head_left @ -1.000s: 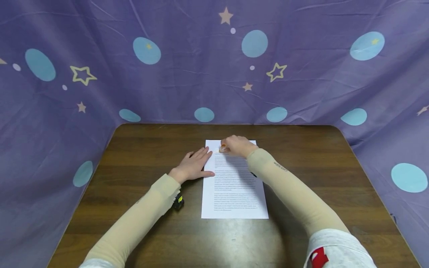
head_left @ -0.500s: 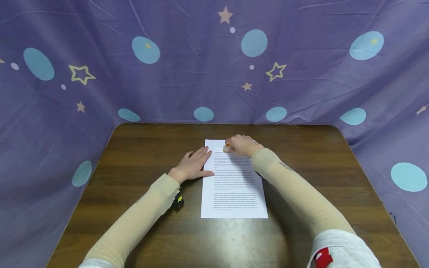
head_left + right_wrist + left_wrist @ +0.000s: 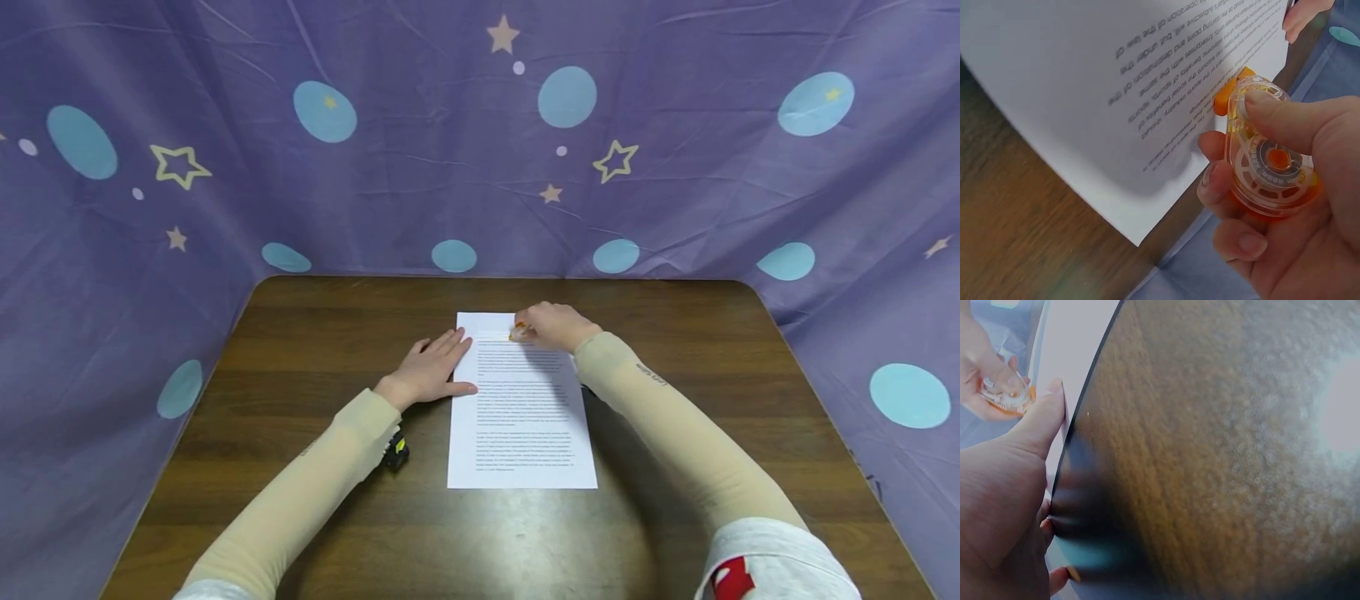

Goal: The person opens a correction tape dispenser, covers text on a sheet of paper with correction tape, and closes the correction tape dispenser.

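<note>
A printed sheet of paper (image 3: 525, 454) lies flat on the table. My left hand (image 3: 435, 371) rests across its left edge, fingers spread, the thumb on the sheet. My right hand (image 3: 555, 325) grips a correction tape dispenser (image 3: 1272, 162) of clear plastic with an orange tip and reel centre. Thumb and curled fingers wrap the dispenser in the right wrist view. Its orange tip is at the paper's top text lines. The left wrist view shows the dispenser (image 3: 1007, 394) beyond my left thumb (image 3: 1041, 422).
The brown wooden table (image 3: 337, 317) extends around the paper on all sides. A purple curtain (image 3: 420, 167) with stars and blue ovals hangs behind and beside it. A small black device (image 3: 396, 450) sits at my left wrist.
My right hand has slid to the right along the top lines of the paper with the correction tape dispenser. My left hand has stayed on the sheet's left edge.
</note>
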Tool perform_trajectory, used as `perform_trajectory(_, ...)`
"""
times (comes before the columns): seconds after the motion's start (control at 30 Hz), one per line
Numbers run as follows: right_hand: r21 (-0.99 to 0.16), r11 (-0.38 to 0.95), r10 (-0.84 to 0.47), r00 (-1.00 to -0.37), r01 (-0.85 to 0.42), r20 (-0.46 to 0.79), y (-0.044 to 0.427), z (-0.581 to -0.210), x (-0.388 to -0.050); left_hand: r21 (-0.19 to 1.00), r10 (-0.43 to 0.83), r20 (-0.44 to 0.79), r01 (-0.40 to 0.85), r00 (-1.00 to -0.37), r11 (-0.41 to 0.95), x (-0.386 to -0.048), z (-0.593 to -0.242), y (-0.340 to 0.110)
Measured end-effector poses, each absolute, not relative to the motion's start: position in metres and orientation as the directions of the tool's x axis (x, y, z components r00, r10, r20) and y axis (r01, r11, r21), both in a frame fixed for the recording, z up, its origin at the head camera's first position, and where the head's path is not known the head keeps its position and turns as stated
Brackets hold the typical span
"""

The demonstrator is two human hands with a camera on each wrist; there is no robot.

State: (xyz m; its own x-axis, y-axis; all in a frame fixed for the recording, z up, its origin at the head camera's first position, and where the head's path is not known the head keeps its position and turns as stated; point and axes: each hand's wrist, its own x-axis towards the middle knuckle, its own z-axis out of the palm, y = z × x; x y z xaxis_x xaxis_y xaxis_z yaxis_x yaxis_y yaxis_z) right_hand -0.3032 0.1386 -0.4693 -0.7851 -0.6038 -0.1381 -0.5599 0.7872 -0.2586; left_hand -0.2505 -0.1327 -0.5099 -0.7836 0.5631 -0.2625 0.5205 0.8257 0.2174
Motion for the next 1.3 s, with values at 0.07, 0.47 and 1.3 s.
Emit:
perform_trajectory(0.07, -0.254, 0.785, -0.607, -0.783, -0.565, -0.135, 0.141, -0.469, -0.303, 0.222, 0.566, -0.260, 0.522, -0.782, 0.823, -0.251, -0.510, -0.133)
perform_trajectory(0.47, -0.235, 0.793, -0.598, -0.793, -0.563, -0.116, 0.157, -0.470, -0.302, 0.217, 0.560, -0.272, 0.517, -0.782, 0.828, -0.249, -0.506, -0.132)
perform_trajectory(1.3, -0.211, 0.811, -0.577, -0.805, -0.545, -0.139, 0.187, -0.469, -0.298, 0.225, 0.559, -0.261, 0.513, -0.787, 0.828, -0.247, -0.500, -0.131)
